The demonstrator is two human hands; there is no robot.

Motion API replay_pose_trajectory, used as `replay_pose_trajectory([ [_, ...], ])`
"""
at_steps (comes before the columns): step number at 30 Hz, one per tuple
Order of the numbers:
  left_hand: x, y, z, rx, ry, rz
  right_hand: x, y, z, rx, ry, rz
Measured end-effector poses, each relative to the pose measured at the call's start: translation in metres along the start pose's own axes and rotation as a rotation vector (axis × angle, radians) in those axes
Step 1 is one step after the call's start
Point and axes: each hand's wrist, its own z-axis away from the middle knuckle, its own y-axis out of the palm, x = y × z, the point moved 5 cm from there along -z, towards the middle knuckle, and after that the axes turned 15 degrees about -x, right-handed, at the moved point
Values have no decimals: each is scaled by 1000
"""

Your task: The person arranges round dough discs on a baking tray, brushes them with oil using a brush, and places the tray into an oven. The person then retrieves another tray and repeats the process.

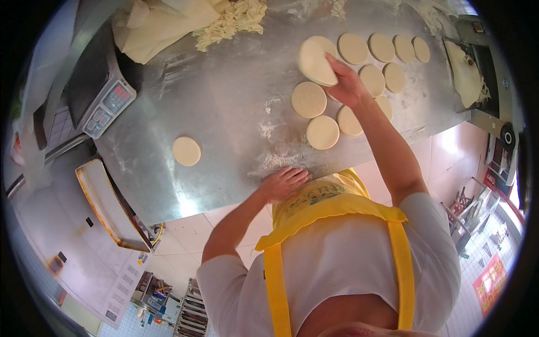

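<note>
My right hand (348, 82) grips the right edge of a round flat dough disc (316, 63), which is tilted over another disc at the back of a group. Several more dough discs (353, 48) lie around it on the metal worktable (227, 105), some partly hidden under my forearm. Nearest my body in the group is one disc (322, 132). My left hand (284, 183) rests with spread fingers at the table's front edge, holding nothing. A single dough disc (186, 151) lies apart on the left.
A digital scale (110, 103) stands at the table's left end. Behind lie a large dough sheet (168, 25) and crumpled dough scraps (236, 21). More dough (465, 73) sits on a second scale at the right end. A rectangular tray (109, 206) is beyond the left edge.
</note>
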Motion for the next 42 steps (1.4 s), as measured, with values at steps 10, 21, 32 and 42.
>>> replay_pose_trajectory([
  [10, 204, -159, -129, -214, -75, -362, 29, -34, 52, -44, -39, -60],
  [21, 227, -185, -116, -652, -620, -835, -26, 6, 37, -89, 125, -101],
  [32, 156, -180, -100, -1435, -899, 1749, -36, 85, -37, 48, -2, -155],
  [42, 172, -218, -58, -1294, -1036, 948, -79, 131, -23, 77, 192, 148],
])
